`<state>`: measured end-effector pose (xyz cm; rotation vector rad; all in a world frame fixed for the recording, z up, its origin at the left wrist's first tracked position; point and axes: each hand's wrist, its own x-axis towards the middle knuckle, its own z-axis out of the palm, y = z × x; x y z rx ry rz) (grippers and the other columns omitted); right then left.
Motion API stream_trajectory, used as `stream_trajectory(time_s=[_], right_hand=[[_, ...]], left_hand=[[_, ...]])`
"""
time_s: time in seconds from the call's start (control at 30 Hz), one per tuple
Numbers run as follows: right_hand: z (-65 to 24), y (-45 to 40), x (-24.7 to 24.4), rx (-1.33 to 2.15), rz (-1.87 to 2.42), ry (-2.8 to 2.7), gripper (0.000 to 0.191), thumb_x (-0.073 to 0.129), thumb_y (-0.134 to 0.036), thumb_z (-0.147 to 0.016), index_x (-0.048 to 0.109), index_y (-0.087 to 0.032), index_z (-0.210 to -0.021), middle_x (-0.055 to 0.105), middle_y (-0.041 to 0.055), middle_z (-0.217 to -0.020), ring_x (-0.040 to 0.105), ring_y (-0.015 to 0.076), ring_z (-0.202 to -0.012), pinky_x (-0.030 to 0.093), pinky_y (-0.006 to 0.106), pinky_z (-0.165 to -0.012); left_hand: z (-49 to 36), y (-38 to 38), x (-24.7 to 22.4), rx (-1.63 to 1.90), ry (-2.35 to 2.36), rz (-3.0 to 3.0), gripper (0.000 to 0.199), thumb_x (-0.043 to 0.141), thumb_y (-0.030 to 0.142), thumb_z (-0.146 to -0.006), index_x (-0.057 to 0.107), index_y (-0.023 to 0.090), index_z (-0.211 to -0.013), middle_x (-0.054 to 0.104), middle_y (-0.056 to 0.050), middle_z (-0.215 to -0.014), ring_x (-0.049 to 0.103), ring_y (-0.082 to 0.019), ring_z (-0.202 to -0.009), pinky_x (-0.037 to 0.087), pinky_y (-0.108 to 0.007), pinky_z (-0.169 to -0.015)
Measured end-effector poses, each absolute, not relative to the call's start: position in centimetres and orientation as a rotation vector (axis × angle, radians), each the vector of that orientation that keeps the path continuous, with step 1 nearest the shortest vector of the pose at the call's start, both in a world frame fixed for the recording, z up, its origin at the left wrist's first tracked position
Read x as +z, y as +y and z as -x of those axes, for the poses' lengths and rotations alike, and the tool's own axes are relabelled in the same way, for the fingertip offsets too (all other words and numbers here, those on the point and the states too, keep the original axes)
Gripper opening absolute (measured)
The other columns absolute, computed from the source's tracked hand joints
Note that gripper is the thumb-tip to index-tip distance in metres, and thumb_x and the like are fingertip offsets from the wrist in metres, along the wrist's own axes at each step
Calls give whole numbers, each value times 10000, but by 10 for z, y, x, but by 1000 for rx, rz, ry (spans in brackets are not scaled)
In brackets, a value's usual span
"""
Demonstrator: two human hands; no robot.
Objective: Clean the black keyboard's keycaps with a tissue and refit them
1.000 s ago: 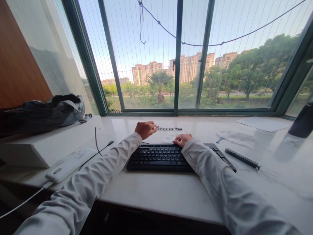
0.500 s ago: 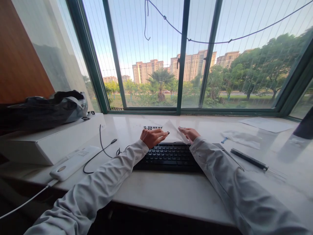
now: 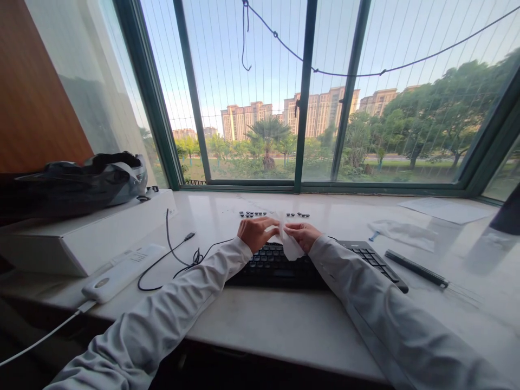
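Observation:
My left hand point(image 3: 257, 233) is closed in a pinch above the keyboard, its fingertips against a white tissue point(image 3: 293, 250). The black keycap seen in these fingers a moment earlier is now hidden by the tissue and fingers. My right hand point(image 3: 304, 234) grips the tissue from the other side, and a loose end hangs down over the keys. Below both hands lies the black keyboard point(image 3: 276, 277), partly covered by my forearms. Behind the hands, several loose black keycaps point(image 3: 252, 214) sit in rows on the pale tabletop.
A white power strip point(image 3: 117, 276) and a black cable point(image 3: 197, 259) lie to the left, before a white box point(image 3: 101, 230) bearing a dark bag point(image 3: 81, 181). On the right are a black stick-like tool point(image 3: 416, 268), a clear plastic bag point(image 3: 406, 234) and paper point(image 3: 444, 209).
My hands have come together, bringing the tissue to the left fingertips and covering the keycap there. The tissue is now bunched, and more keycaps show behind the right hand.

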<state>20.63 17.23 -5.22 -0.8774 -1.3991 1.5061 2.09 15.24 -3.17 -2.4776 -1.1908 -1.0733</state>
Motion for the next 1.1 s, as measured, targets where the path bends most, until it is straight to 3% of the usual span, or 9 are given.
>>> stream_trajectory(time_s=[0.17,0.33,0.47,0.67,0.8,0.97,1.1], right_hand=[[-208,170,-51,1568,931,-1343,344,811,-324,-550,700,-115,-800,686,53,-656,642,161,-594,494,253,-574],[-204,173,-51,1516,971,-1238,312,803,-342,-565,719,-119,-766,677,42,-605,584,125,-495,441,225,-486],[-203,174,-51,1497,966,-1141,324,816,-353,-535,725,-123,-745,689,46,-624,588,128,-508,448,233,-494],[-200,175,-54,1389,934,-1027,433,859,-364,-406,733,-139,-753,696,29,-625,587,113,-518,443,224,-516],[-194,177,-62,1385,886,-1032,470,864,-371,-360,736,-147,-753,703,33,-651,597,126,-544,455,240,-544],[-190,175,-66,1485,820,-1156,443,838,-421,-400,737,-153,-737,697,33,-629,598,135,-531,467,244,-533],[-192,172,-62,1486,874,-1097,405,842,-346,-448,735,-151,-787,707,53,-666,645,178,-600,498,265,-554]], left_hand=[[-21,150,-32,-1090,-1189,2441,227,532,431,-847,698,281,-886,711,33,-931,646,-122,-834,405,-202,-667],[-23,147,-29,-1122,-1255,2419,227,539,426,-842,704,273,-867,712,20,-909,640,-128,-814,403,-209,-667],[-25,147,-27,-1218,-1304,2400,208,581,416,-812,714,257,-828,718,13,-892,637,-141,-799,419,-222,-690],[-27,148,-29,-1253,-1233,2399,190,619,387,-786,714,229,-741,715,20,-787,620,-112,-666,400,-210,-603],[-30,148,-34,-1262,-1169,2438,163,622,378,-787,717,252,-749,715,37,-785,636,-113,-697,418,-207,-623],[-32,151,-36,-1317,-1201,2488,114,687,342,-730,721,257,-799,719,37,-856,644,-143,-802,452,-220,-726],[-30,153,-31,-1380,-1190,2571,118,697,331,-722,726,251,-805,721,43,-856,623,-115,-703,447,-205,-680]])
